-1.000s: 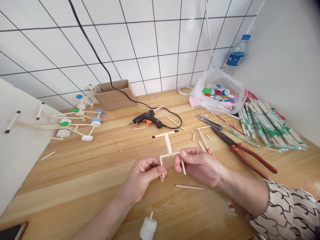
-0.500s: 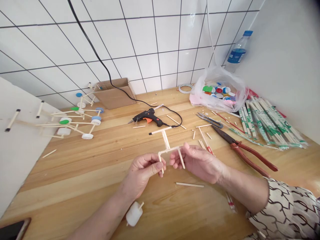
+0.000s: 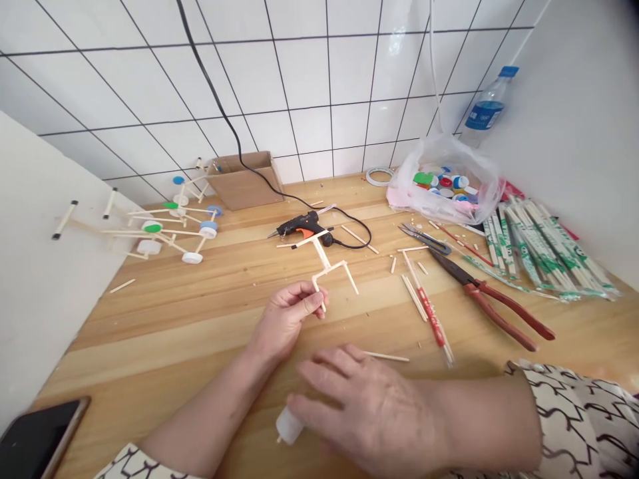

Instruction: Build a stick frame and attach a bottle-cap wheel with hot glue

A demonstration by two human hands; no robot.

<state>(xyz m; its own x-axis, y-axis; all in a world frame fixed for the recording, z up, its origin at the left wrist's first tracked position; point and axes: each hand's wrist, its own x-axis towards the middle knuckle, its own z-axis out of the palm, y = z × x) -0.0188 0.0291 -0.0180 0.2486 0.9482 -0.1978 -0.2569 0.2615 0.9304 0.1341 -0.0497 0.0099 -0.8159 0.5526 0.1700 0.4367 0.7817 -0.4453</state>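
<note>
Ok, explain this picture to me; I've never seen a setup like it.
There is no machine here: you see a person's two bare hands, through one camera worn on the head, looking forward and down. The left hand holds a stick frame by one leg. The right hand is open beside a white cylinder; whether they touch is unclear. On the wooden table lie a glue gun, pliers, a phone and a bag of colored caps.

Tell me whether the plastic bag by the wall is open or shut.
Open: the plastic bag gapes at the top, and colored caps show inside it.
</note>
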